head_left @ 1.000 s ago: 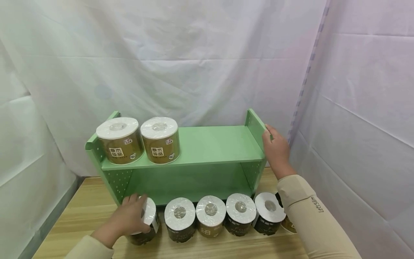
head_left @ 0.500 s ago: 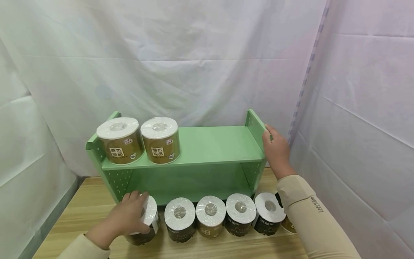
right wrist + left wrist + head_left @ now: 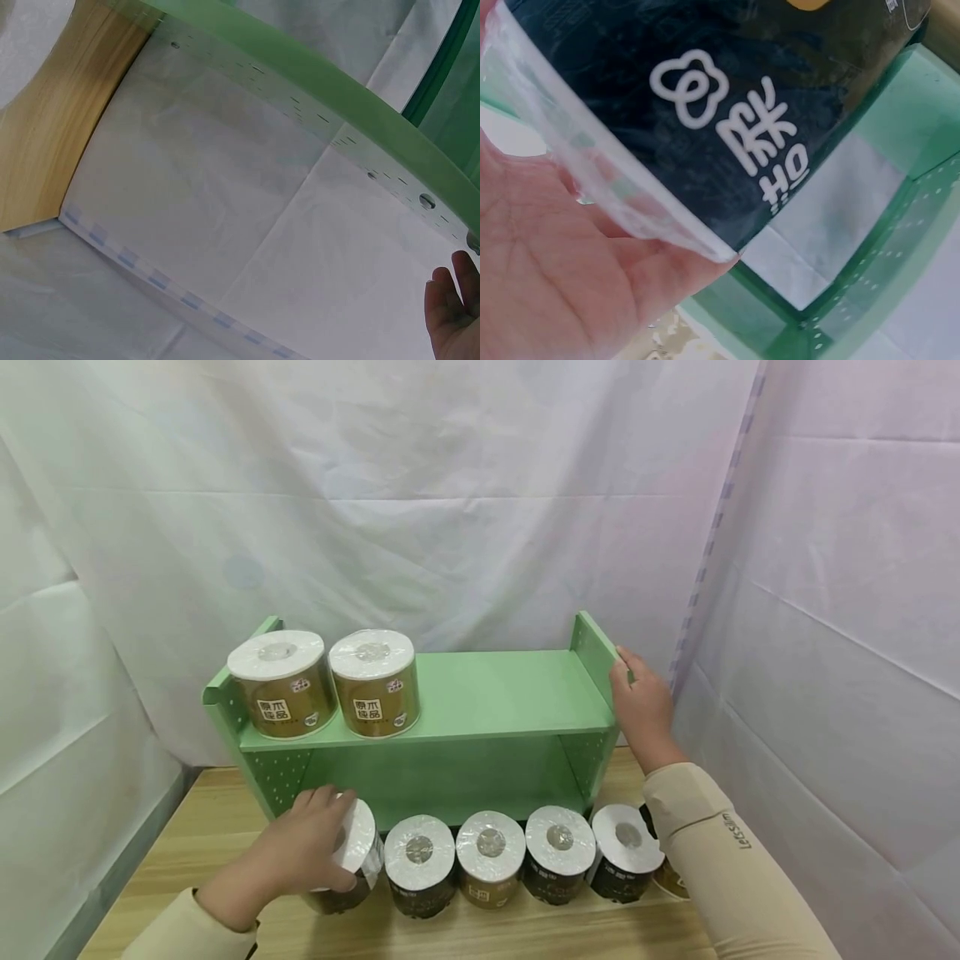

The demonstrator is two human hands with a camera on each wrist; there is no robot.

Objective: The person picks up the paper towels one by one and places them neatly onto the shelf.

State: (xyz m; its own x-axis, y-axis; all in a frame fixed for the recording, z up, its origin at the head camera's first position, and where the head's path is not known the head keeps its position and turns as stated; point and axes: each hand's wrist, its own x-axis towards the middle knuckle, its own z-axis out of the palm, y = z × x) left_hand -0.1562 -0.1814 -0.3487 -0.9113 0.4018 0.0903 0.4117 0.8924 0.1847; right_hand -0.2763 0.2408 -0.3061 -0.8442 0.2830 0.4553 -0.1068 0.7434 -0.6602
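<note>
The wood-grained worktop (image 3: 180, 852) carries a green shelf (image 3: 435, 777), with two brown wrapped rolls (image 3: 375, 703) upright on the left of its upper board (image 3: 502, 692), and, along the shelf's near side, a row of rolls (image 3: 491, 857).

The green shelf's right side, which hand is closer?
Right: the right hand touches that side panel; the left hand, at the other end, holds a black-wrapped toilet roll.

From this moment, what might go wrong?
The left hand grips a roll over loose, shiny wrap, so it might slip.
That roll sits very close to its neighbour, which could get knocked.
The right hand touches one end of the green shelf; a hard push might shift it.
</note>
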